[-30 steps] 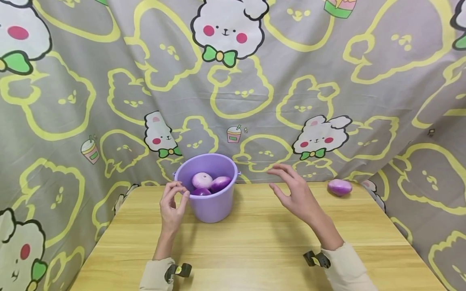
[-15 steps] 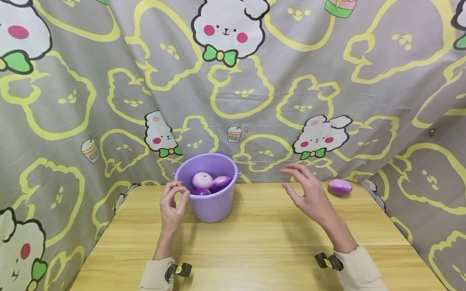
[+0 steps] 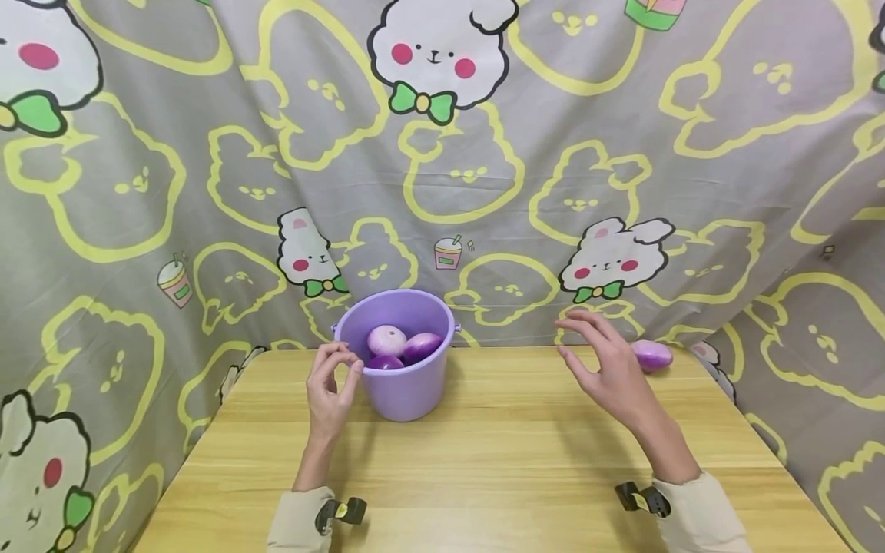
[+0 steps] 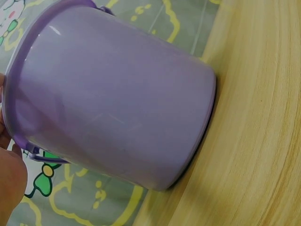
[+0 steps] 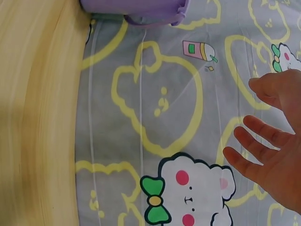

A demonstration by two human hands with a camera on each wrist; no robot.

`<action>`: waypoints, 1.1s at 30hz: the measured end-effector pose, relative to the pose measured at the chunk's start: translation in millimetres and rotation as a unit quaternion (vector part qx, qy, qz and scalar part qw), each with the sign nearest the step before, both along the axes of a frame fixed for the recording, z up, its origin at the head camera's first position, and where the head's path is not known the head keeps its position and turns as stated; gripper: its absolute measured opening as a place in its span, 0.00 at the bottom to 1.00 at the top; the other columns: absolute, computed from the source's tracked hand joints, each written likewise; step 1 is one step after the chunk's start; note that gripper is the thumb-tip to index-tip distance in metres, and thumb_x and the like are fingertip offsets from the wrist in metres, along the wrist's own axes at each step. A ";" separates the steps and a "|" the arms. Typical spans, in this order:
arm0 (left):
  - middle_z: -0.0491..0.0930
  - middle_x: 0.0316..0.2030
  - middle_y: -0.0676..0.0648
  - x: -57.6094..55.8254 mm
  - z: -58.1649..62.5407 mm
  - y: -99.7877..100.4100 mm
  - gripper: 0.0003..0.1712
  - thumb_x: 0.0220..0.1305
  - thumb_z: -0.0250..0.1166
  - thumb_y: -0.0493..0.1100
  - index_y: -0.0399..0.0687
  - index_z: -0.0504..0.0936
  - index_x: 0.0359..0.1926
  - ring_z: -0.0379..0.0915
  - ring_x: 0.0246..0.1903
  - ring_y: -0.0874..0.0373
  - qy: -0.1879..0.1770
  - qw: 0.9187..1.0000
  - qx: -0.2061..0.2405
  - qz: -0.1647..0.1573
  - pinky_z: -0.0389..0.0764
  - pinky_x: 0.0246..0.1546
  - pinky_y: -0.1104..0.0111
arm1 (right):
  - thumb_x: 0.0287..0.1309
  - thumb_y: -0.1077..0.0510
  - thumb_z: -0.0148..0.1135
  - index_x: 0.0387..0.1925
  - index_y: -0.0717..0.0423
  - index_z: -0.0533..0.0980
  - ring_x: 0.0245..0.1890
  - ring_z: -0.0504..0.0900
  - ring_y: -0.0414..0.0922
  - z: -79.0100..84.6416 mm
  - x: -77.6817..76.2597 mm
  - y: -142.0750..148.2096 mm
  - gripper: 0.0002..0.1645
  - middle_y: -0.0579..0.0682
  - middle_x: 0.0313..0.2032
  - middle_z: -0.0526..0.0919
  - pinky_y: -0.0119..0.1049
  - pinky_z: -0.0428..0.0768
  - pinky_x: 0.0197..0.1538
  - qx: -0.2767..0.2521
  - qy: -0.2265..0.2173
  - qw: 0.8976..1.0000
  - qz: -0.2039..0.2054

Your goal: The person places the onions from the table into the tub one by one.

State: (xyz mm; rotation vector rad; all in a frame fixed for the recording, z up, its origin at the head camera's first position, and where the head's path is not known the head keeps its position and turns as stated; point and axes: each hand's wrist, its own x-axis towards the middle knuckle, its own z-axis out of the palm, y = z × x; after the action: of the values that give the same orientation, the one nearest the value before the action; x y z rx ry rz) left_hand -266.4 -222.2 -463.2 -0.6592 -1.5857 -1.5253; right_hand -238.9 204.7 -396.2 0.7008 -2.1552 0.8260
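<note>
A purple bucket (image 3: 409, 395) stands upright near the back of the wooden table, with 3 purple onions (image 3: 386, 342) showing inside it. My left hand (image 3: 330, 393) pinches the bucket's rim at its near left side; in the left wrist view, the fingers are mostly hidden behind the rim. My right hand (image 3: 621, 380) is over the table to the right of the bucket, fingers apart and slightly bent, holding nothing. Just beyond it another purple onion (image 3: 655, 356) lies at the back right, partly covered by the hand in the head view.
The wooden table (image 3: 484, 461) ends at the back against a grey curtain (image 3: 498, 138) printed with rabbits and yellow outlines. More of this cloth hangs at both sides. A small black camera (image 3: 643, 499) is strapped at the right sleeve, and a similar one (image 3: 342, 512) at the left.
My right hand has moved rightward, away from the bucket and close to the onion on the table. The left hand stays at the bucket's rim. The head view has shifted slightly.
</note>
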 end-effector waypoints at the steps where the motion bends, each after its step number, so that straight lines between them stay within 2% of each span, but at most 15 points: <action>1: 0.73 0.43 0.34 -0.2 0.1 0.0 0.06 0.58 0.63 0.17 0.24 0.81 0.35 0.71 0.47 0.46 0.001 1.000 0.000 -0.001 0.75 0.60 0.68 | 0.54 0.70 0.73 0.56 0.57 0.81 0.60 0.77 0.54 -0.2 -0.3 1.5 0.26 0.55 0.58 0.79 0.19 0.65 0.63 0.000 0.000 1.000 0.000; 9: 0.70 0.42 0.26 -0.7 0.5 0.1 0.07 0.57 0.62 0.16 0.24 0.81 0.35 0.71 0.48 0.46 0.005 1.000 -0.003 0.001 0.75 0.60 0.68 | 0.54 0.71 0.73 0.56 0.57 0.80 0.60 0.76 0.54 -0.7 -0.6 14.3 0.27 0.54 0.59 0.78 0.19 0.64 0.64 0.002 0.002 1.000 -0.018; 16: 0.70 0.42 0.25 -0.8 0.4 -0.1 0.07 0.57 0.63 0.17 0.24 0.81 0.35 0.70 0.49 0.41 0.003 1.000 -0.002 -0.001 0.74 0.61 0.67 | 0.53 0.71 0.73 0.56 0.59 0.81 0.59 0.77 0.55 -2.6 -0.9 26.1 0.27 0.57 0.59 0.78 0.17 0.64 0.60 0.003 0.003 0.999 -0.034; 18: 0.69 0.42 0.25 -0.5 0.3 0.0 0.07 0.57 0.63 0.17 0.24 0.81 0.35 0.69 0.48 0.41 0.002 1.000 -0.001 0.000 0.75 0.60 0.68 | 0.54 0.71 0.73 0.56 0.59 0.80 0.58 0.77 0.53 -2.7 -1.2 29.2 0.27 0.57 0.59 0.78 0.18 0.68 0.55 0.006 0.005 0.999 -0.040; 21: 0.70 0.42 0.26 -0.3 0.1 0.2 0.07 0.57 0.63 0.17 0.24 0.81 0.35 0.69 0.47 0.42 0.000 1.000 0.000 0.002 0.75 0.59 0.69 | 0.55 0.70 0.73 0.57 0.57 0.80 0.38 0.79 0.43 -2.8 -1.1 34.0 0.27 0.56 0.59 0.78 0.20 0.70 0.36 0.017 0.008 0.998 -0.061; 23: 0.70 0.42 0.26 -0.3 -0.1 0.3 0.06 0.57 0.63 0.17 0.24 0.81 0.35 0.69 0.47 0.41 -0.002 1.000 0.001 0.004 0.75 0.59 0.69 | 0.55 0.69 0.73 0.58 0.55 0.80 0.27 0.72 0.38 -2.9 -0.8 36.9 0.28 0.55 0.59 0.78 0.23 0.65 0.26 0.023 0.008 0.997 -0.072; 25: 0.70 0.42 0.25 -0.4 -0.5 0.4 0.06 0.57 0.63 0.17 0.24 0.81 0.35 0.69 0.48 0.41 -0.004 1.000 0.002 0.004 0.76 0.59 0.69 | 0.56 0.69 0.73 0.59 0.54 0.80 0.20 0.63 0.35 -3.1 -0.6 39.8 0.28 0.54 0.59 0.78 0.24 0.63 0.22 0.027 0.005 0.996 -0.080; 27: 0.70 0.42 0.25 -0.5 -0.6 0.5 0.06 0.57 0.63 0.17 0.24 0.81 0.35 0.70 0.49 0.43 -0.005 1.000 0.003 0.005 0.76 0.59 0.69 | 0.57 0.69 0.72 0.60 0.54 0.79 0.20 0.62 0.35 -3.6 -0.5 42.4 0.28 0.54 0.60 0.77 0.23 0.64 0.22 0.026 0.000 0.996 -0.081; 30: 0.72 0.42 0.31 -0.1 -0.3 0.8 0.06 0.57 0.63 0.17 0.25 0.81 0.35 0.72 0.49 0.48 -0.005 1.000 0.004 0.005 0.76 0.59 0.69 | 0.57 0.69 0.72 0.60 0.54 0.79 0.18 0.64 0.36 -4.3 -1.0 46.7 0.28 0.54 0.60 0.77 0.22 0.65 0.24 0.022 -0.004 0.996 -0.087; 32: 0.73 0.43 0.35 0.2 -0.1 1.0 0.06 0.57 0.63 0.17 0.25 0.82 0.35 0.72 0.49 0.50 -0.003 1.000 0.004 0.005 0.76 0.59 0.69 | 0.56 0.69 0.72 0.59 0.56 0.79 0.20 0.68 0.38 -4.9 -1.7 49.4 0.28 0.55 0.61 0.76 0.22 0.66 0.27 0.021 -0.005 0.996 -0.090; 33: 0.74 0.43 0.37 0.3 0.1 1.0 0.06 0.57 0.63 0.17 0.25 0.82 0.35 0.72 0.49 0.50 -0.003 1.000 0.004 0.006 0.76 0.59 0.69 | 0.56 0.69 0.72 0.59 0.56 0.79 0.24 0.73 0.40 -5.3 -2.2 50.8 0.28 0.55 0.61 0.77 0.23 0.69 0.31 0.019 -0.005 0.996 -0.093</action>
State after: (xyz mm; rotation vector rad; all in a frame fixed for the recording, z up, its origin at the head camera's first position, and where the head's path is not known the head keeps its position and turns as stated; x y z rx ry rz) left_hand -266.0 -221.2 -463.1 -0.6405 -1.5848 -1.5242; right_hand -241.0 255.5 -401.4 0.5062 -2.2112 0.6941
